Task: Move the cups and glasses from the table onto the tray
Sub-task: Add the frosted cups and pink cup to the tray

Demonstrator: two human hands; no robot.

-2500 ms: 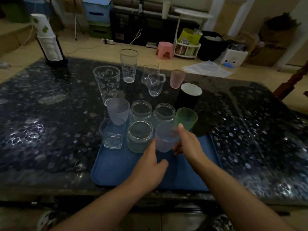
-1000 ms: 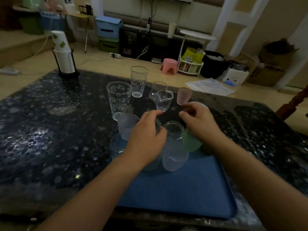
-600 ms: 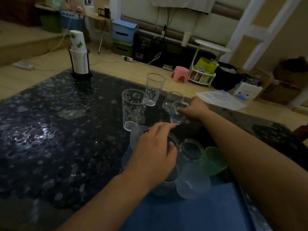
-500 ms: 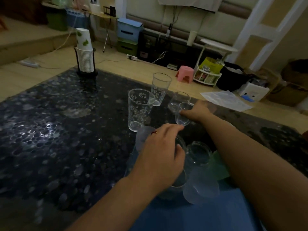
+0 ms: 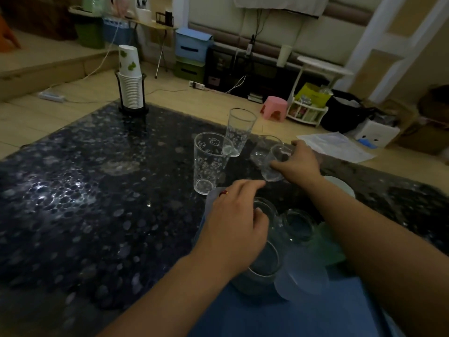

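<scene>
A blue tray (image 5: 279, 317) lies at the near edge of the dark table (image 5: 85, 215). On it stand clear jars (image 5: 297, 226), a frosted cup (image 5: 301, 276) and a green cup (image 5: 330, 249). My left hand (image 5: 235, 227) hovers over the jars with fingers spread, holding nothing. My right hand (image 5: 298, 164) reaches past the tray and grips a small clear glass pitcher (image 5: 273, 164). A printed tall glass (image 5: 210, 161) and a second tall glass (image 5: 239, 130) stand on the table behind the tray. A black cup with a white inside (image 5: 340, 184) shows behind my right forearm.
A rack of stacked paper cups (image 5: 131, 81) stands at the table's far left corner. Beyond the table are a pink stool (image 5: 274, 108), papers on the floor (image 5: 337, 145), storage boxes (image 5: 193, 54) and cables.
Both hands left the frosted cup on the tray. My right hand reached forward and closed on the small pitcher; my left hand rose over the jars. The camera moved closer.
</scene>
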